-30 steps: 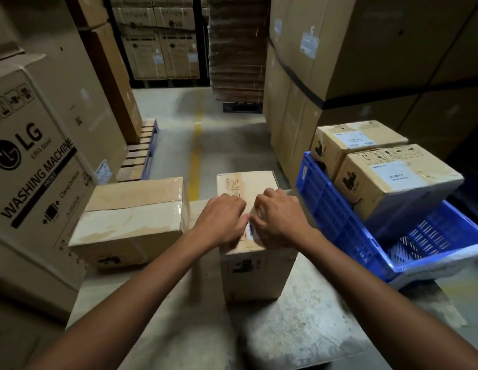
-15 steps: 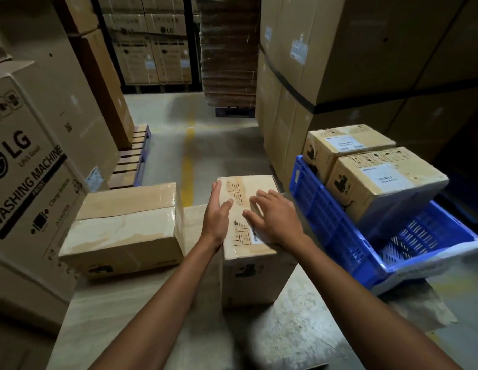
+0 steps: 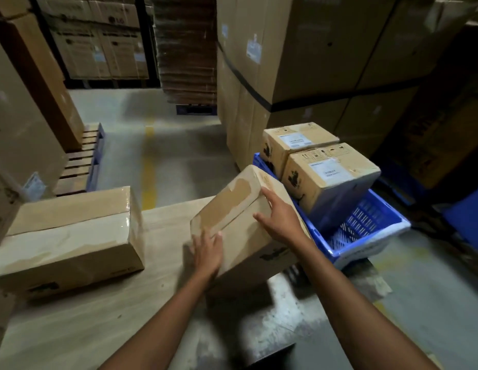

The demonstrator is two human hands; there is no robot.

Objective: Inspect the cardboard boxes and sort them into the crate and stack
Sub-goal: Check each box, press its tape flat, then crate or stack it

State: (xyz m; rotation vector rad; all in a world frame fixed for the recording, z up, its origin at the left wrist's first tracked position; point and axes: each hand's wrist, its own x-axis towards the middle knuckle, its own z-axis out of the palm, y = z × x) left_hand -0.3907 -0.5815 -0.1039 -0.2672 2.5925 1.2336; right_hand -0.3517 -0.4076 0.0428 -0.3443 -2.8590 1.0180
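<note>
two-handed hold: left grip (image 3: pixel 207 252), fingers straight, presses the near corner of a tilted brown cardboard box (image 3: pixel 232 209) over the pale table (image 3: pixel 99 316); right grip (image 3: pixel 279 217), fingers spread flat, presses its top. a blue plastic crate (image 3: pixel 366 233) sits just right of that grip.

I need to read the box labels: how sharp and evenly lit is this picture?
Head view: motion smears the tilted box, left hand and right hand; the taped box glares; labels on the boxes in the crate are too soft to read; corners are dark, tall cartons bow.

Tilted cardboard box (image 3: pixel 232 206) between left hand (image 3: pixel 207 253) and right hand (image 3: pixel 279 220), beside blue crate (image 3: pixel 366 222)
</note>
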